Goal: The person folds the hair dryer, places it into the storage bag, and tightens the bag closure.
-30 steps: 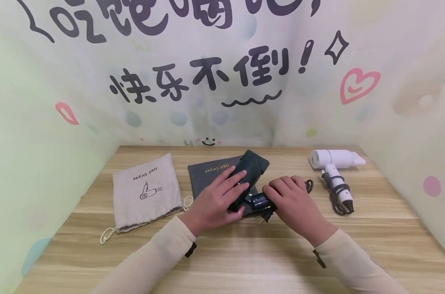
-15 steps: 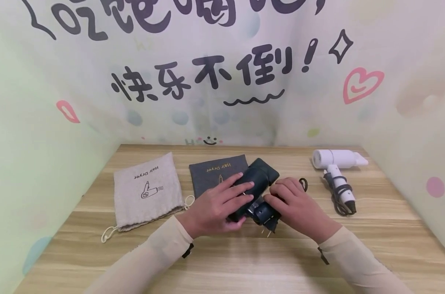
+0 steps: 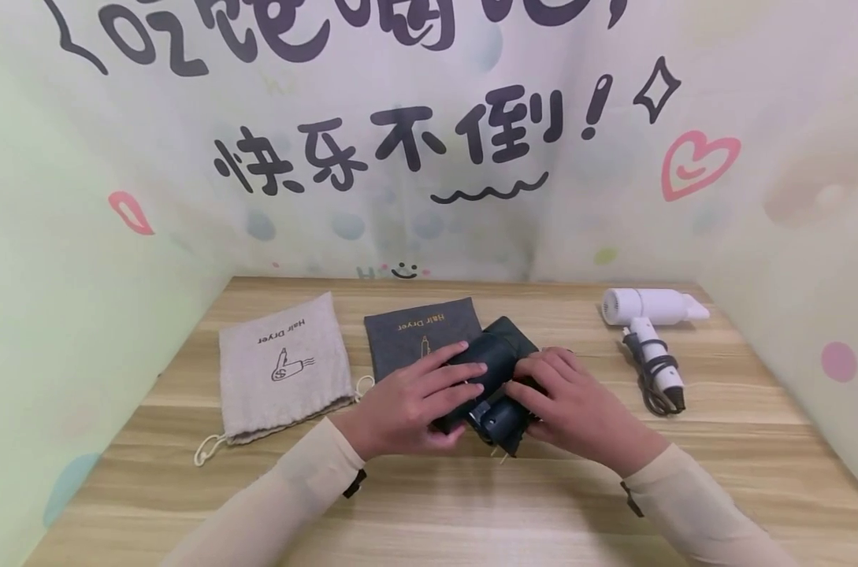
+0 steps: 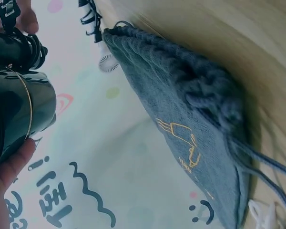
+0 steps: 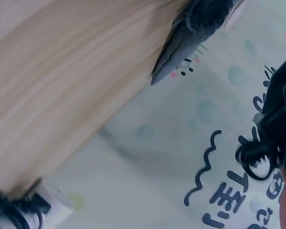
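A dark green hair dryer [image 3: 498,356] is between both hands, over the near right part of the dark grey drawstring pouch [image 3: 400,339]. My left hand [image 3: 410,402] grips its barrel, fingers across the top and thumb beneath. My right hand [image 3: 570,405] holds the handle [image 3: 503,417] and its wound cord, the handle folded close alongside the barrel. Plug prongs [image 3: 499,454] stick out at the near side. In the left wrist view the barrel [image 4: 26,105] shows a gold ring, and the pouch [image 4: 181,119] lies below it with its gathered mouth and cords.
To the left lies a beige drawstring pouch [image 3: 283,374] printed "Hair Dryer". A white hair dryer [image 3: 651,305] with a grey cord [image 3: 648,370] round its handle lies at the back right. A printed cloth [image 3: 400,220] hangs behind the wooden table [image 3: 457,512].
The handle has folded in toward the barrel, and the dryer has shifted slightly right and nearer. My right hand has followed the handle; more of the grey pouch shows.
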Action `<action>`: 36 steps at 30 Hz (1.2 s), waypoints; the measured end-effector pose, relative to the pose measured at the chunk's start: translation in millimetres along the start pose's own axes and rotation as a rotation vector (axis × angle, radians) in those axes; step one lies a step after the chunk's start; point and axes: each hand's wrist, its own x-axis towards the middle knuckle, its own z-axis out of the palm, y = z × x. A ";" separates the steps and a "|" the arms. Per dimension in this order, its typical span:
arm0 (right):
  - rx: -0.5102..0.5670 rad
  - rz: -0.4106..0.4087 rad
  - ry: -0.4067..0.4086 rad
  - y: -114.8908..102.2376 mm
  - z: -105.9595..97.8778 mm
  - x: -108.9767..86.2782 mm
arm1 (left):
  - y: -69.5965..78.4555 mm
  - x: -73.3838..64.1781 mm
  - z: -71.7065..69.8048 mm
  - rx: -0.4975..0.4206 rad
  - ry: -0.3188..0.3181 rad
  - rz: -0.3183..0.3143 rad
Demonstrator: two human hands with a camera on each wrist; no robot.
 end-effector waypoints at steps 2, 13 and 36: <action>-0.017 0.004 -0.041 -0.5 -3.6 -0.8 | -1.4 -2.1 -1.4 -0.003 -0.003 0.002; -0.109 -0.047 -0.192 -0.5 -11.7 1.0 | -3.0 -6.0 -1.0 -0.025 -0.066 0.023; -0.095 0.125 -0.219 8.5 -10.9 -13.3 | -10.2 -36.9 -3.5 -0.003 -0.289 -0.592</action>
